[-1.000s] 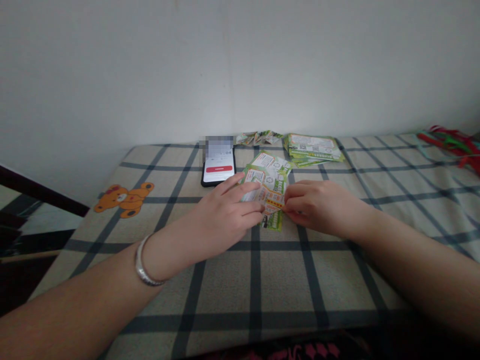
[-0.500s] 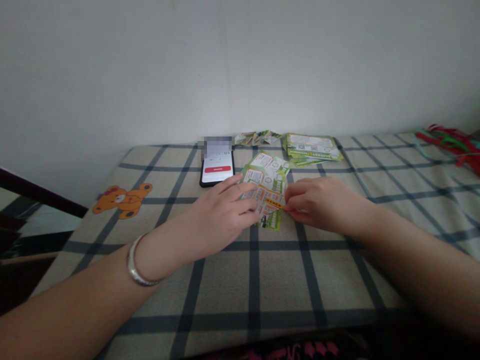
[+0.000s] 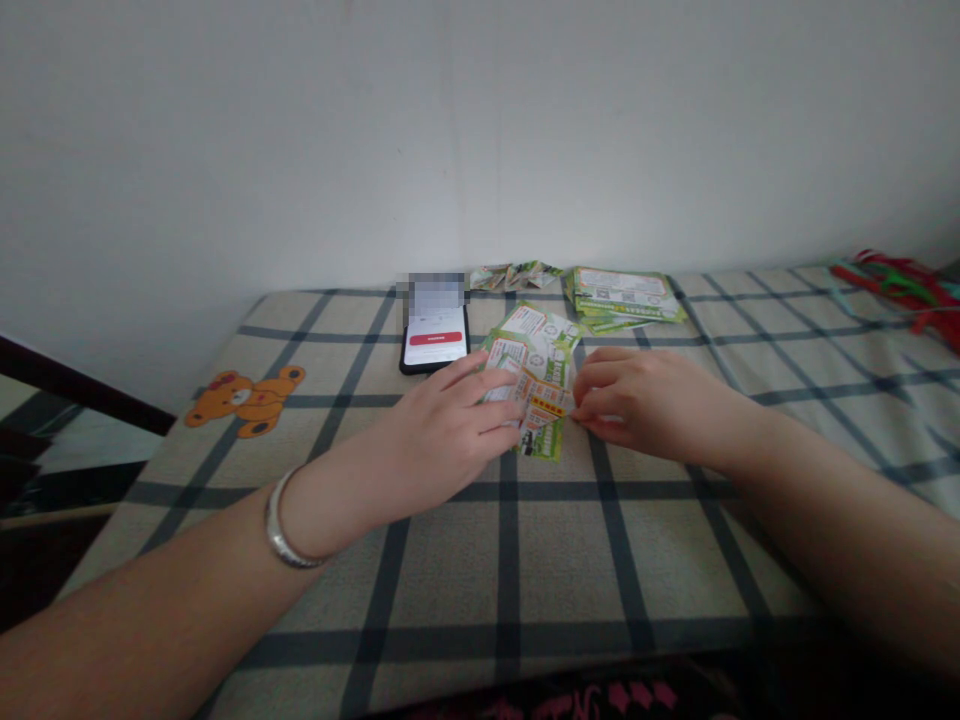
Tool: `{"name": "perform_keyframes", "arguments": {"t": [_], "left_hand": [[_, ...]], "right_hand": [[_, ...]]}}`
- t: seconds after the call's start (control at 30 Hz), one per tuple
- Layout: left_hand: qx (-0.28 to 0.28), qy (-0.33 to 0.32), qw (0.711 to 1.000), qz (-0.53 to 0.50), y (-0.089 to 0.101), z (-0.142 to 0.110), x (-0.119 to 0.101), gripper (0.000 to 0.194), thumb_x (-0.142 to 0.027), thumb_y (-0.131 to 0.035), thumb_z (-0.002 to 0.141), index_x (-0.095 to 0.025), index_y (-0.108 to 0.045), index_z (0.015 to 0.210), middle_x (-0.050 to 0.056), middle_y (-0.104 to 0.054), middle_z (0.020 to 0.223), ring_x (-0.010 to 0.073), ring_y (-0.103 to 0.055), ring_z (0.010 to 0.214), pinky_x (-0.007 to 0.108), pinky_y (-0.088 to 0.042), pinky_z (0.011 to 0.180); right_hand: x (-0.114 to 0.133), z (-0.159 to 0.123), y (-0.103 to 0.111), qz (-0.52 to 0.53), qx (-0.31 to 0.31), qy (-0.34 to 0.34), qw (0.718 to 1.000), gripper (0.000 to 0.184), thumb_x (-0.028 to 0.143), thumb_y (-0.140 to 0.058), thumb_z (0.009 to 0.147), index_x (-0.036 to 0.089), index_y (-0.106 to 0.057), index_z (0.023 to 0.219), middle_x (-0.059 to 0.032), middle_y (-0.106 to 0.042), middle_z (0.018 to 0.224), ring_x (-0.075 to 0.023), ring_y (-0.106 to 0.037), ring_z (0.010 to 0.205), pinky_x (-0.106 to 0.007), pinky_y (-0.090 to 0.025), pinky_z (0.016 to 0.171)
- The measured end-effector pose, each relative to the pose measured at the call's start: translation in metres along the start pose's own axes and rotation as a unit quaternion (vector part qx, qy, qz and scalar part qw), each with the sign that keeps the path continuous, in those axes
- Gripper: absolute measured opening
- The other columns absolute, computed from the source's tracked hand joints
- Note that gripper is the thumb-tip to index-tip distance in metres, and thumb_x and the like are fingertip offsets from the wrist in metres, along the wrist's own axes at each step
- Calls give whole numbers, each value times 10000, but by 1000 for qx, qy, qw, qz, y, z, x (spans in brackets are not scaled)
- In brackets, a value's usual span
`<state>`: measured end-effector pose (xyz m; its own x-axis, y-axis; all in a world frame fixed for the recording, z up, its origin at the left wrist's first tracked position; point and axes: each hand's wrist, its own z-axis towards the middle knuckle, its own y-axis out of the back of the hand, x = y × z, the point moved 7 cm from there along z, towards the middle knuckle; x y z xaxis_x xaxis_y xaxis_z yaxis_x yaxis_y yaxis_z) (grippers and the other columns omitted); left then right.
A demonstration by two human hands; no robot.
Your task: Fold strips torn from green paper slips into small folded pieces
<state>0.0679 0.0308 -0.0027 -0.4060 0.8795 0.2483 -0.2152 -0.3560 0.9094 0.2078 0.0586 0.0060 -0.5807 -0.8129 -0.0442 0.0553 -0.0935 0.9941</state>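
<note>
Printed green-and-white paper leaflets point(image 3: 536, 335) lie overlapping in the middle of the checked tablecloth. The top one point(image 3: 546, 404) has a folded part with orange print and a yellow band. My left hand point(image 3: 465, 425), a silver bangle at its wrist, rests on the left side of these sheets with its fingers stretched out and slightly apart. My right hand point(image 3: 634, 405) is closed, thumb and fingertips pinching the right corner of the folded leaflet. The fingers hide part of that corner.
Behind the sheets, folded paper pieces point(image 3: 517, 275) and a stack of leaflets point(image 3: 626, 295) lie along the wall. A phone point(image 3: 435, 340) with a lit screen lies left of them. A bear picture point(image 3: 244, 400) is at far left, red and green material point(image 3: 911, 290) at far right.
My right hand has moved very slightly right, still pinching the leaflet's corner. My left hand stays on the sheets, nearly unmoved.
</note>
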Motion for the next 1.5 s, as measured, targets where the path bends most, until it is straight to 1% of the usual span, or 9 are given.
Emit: {"name": "perform_keyframes", "arguments": {"t": [0.2, 0.37, 0.57, 0.67, 0.83, 1.0, 1.27, 1.37, 1.5], "left_hand": [[5, -1, 1000, -21, -4, -1, 1, 222, -123, -526, 886, -209, -672, 1029, -3, -703, 1079, 223, -478, 1245, 461, -296, 1162], [0, 0, 1000, -22, -3, -1, 0, 196, -123, -532, 887, -193, -669, 1008, 1, -704, 1071, 224, -492, 1233, 463, -322, 1143], [0, -1, 1000, -30, -6, 0, -1, 165, -146, -517, 905, -172, -658, 987, 0, -695, 1085, 225, -544, 1153, 460, -361, 1110], [-4, -4, 1000, -30, -6, 0, -1, 172, -151, -514, 903, -159, -653, 1004, 8, -697, 1069, 221, -565, 1115, 451, -373, 1095], [-16, -4, 999, -30, -4, 0, -1, 179, -149, -501, 897, -166, -656, 985, 10, -707, 1037, 222, -586, 1062, 451, -390, 1067], [-14, -6, 1000, -25, -5, 0, -1, 163, -137, -532, 865, -173, -655, 965, 7, -703, 1052, 227, -591, 1049, 468, -390, 1066], [-10, 15, 999, -38, -4, 3, 0, 155, -145, -531, 859, -170, -654, 950, 9, -706, 1022, 234, -592, 1059, 468, -415, 1049], [-15, 29, 999, -38, -2, 3, 2, 147, -159, -550, 857, -156, -651, 964, 15, -705, 1004, 226, -591, 1051, 463, -397, 1072], [-23, 50, 998, -32, -2, 2, 6, 124, -191, -554, 879, -155, -656, 939, 29, -700, 953, 208, -599, 1029, 441, -383, 1089]], "right_hand": [[-1, -1, 0, 28, -8, 14, 999, 142, 156, -580, 844, 200, -700, 784, -13, -678, 836, -164, -553, 848, -290, -427, 725], [-3, -1, -1, 40, -9, 20, 999, 145, 154, -570, 841, 193, -692, 775, -12, -682, 839, -164, -564, 853, -283, -435, 741], [-15, 1, -4, 66, -4, -23, 998, 102, 166, -560, 797, 169, -660, 775, -32, -640, 796, -149, -569, 734, -268, -421, 652], [-18, 2, -4, 68, -25, -31, 997, 103, 209, -551, 819, 169, -643, 840, -31, -626, 798, -150, -562, 724, -270, -413, 649], [-7, 4, -6, 5, -39, 7, 999, 114, 246, -541, 875, 206, -640, 915, -21, -635, 863, -167, -568, 800, -280, -392, 685], [3, 7, -9, -58, -38, 17, 997, 123, 237, -513, 894, 200, -630, 880, -19, -635, 841, -174, -544, 777, -298, -347, 662], [8, 10, -8, -109, -48, 24, 993, 131, 212, -494, 899, 185, -606, 836, -17, -634, 811, -172, -517, 746, -313, -304, 641], [10, 9, -6, -125, -63, 31, 990, 135, 233, -491, 905, 187, -595, 832, -21, -625, 802, -176, -509, 743, -317, -295, 637], [12, 9, -2, -109, -111, 26, 987, 137, 256, -504, 900, 190, -601, 828, -25, -606, 793, -173, -504, 734, -309, -306, 635]]}}
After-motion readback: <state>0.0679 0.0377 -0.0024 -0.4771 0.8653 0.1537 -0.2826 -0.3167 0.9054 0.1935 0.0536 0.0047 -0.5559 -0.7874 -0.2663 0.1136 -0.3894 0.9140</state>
